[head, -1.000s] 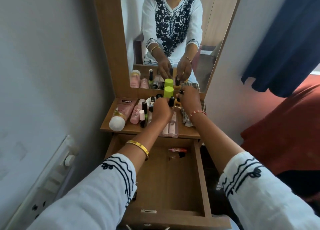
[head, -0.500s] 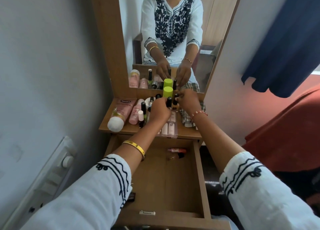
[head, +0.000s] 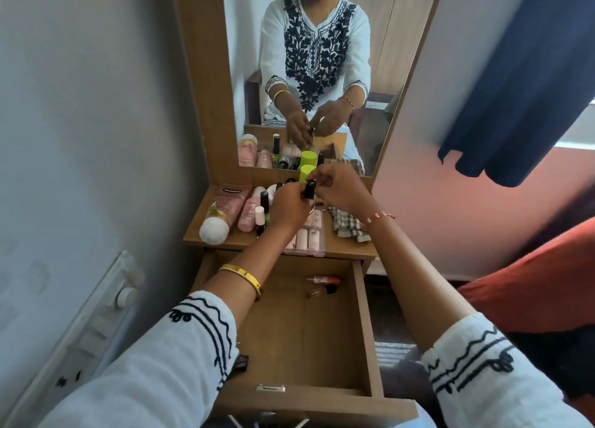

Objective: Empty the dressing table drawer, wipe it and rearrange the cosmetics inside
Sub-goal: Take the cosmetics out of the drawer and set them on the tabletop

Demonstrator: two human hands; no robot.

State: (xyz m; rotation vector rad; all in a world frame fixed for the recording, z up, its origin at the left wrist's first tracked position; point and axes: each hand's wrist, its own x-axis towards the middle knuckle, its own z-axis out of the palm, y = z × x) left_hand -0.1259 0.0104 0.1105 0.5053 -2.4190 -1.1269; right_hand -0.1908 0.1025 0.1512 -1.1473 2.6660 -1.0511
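Note:
The wooden drawer (head: 362, 324) stands pulled out below the dressing table top (head: 344, 250). Two small items lie at its far end: an orange-red tube (head: 323, 279) and a little glass bottle with a dark cap (head: 322, 290). Above the table top, my left hand (head: 289, 207) grips a small black bottle (head: 309, 189), and my right hand (head: 341, 189) pinches its top. Many cosmetics crowd the table: a pink Vaseline tube (head: 222, 213), a smaller pink tube (head: 249, 213), a lime-green cap (head: 307, 173), and a clear box of pink pieces (head: 307, 237).
A checked cloth (head: 349, 223) lies on the right of the table top. A mirror (head: 317, 73) rises behind it. A switchboard (head: 96, 318) sits on the grey wall at left. A dark blue curtain (head: 515, 73) hangs at right above an orange bedcover (head: 531, 282).
Both hands have lifted off the table top and come together on the small black bottle. The camera view has tilted slightly upward.

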